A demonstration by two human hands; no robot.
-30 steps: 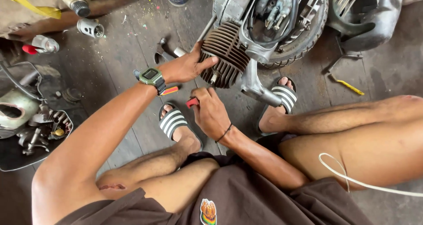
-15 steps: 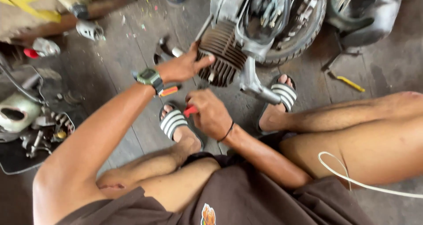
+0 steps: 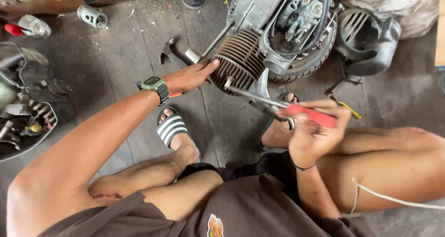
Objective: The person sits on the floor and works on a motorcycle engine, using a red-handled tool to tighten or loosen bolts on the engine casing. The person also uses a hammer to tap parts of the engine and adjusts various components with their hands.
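Sitting on a workshop floor, a person steadies a finned engine cylinder (image 3: 241, 63) with the left hand (image 3: 190, 77), fingers pressed together and laid flat against its near left side. The right hand (image 3: 315, 130) is closed around the red handle of a screwdriver (image 3: 282, 105), nearer the body. The tool's long shaft runs up and left, its tip almost touching the cylinder's lower edge, beside a small stud.
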